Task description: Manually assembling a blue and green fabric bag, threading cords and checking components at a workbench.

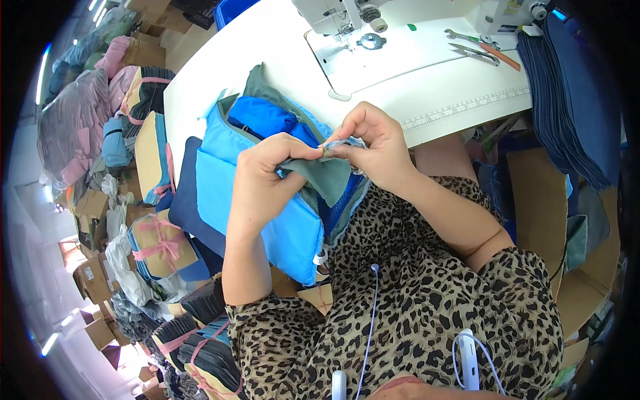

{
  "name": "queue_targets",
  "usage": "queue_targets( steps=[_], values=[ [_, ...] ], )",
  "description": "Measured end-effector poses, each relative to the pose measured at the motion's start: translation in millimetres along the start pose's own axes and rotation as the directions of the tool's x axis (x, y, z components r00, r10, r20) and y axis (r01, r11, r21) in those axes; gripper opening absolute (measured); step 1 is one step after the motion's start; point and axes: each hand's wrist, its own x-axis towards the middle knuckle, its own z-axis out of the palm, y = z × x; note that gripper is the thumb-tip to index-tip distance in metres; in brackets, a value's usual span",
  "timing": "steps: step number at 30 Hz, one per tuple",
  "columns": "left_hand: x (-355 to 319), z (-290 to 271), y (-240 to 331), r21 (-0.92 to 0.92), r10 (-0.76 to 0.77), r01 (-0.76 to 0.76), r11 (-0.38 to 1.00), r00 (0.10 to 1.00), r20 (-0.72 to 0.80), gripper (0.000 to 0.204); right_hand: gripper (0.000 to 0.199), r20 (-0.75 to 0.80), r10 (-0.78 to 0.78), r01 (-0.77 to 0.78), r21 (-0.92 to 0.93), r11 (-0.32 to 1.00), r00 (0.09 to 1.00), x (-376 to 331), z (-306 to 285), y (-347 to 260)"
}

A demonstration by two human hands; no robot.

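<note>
So both hands are up close, fingers pinched nearly to nothing. Left hand [265, 175] has the top edge of a gray-green flap [331, 181] nipped in its fingertips; right hand [383, 150] pinches the same edge just beside it, tips almost touching. Can't make out the tiny bit right between them. Calling that pinch the clock center, the flap hangs toward 6. It's with a blue fabric piece [230, 177] lying under the hands, spread from about 11 round through 8 to 6. Further out: white table [267, 50], scissors [479, 55] around 2, sewing machine [337, 17] at 12.
</note>
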Motion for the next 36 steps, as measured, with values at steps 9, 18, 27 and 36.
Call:
queue_targets(
  steps=[9,18,27,36],
  values=[
    [-1.4,4.5,-27.1,-0.433,-0.153,0.139,0.891,0.988,0.003,0.020,0.022,0.064,0.240,-0.244,0.068,0.967,0.969,5.8,-6.2,-10.8],
    [0.3,8.7,-38.5,-0.485,-0.216,0.204,0.850,0.976,0.033,0.017,0.024,0.137,0.255,-0.257,-0.004,0.966,0.957,8.6,-13.9,-8.6],
    [1.7,10.5,-37.4,-0.451,-0.222,0.209,0.868,0.975,0.026,0.016,0.023,0.129,0.282,-0.286,0.010,0.958,0.951,5.7,-13.8,-7.0],
    [0.8,8.2,-40.1,-0.488,-0.360,0.346,0.801,0.930,0.069,0.016,0.022,0.184,0.232,-0.249,0.074,0.966,0.955,5.1,-13.6,-5.7]
  ],
)
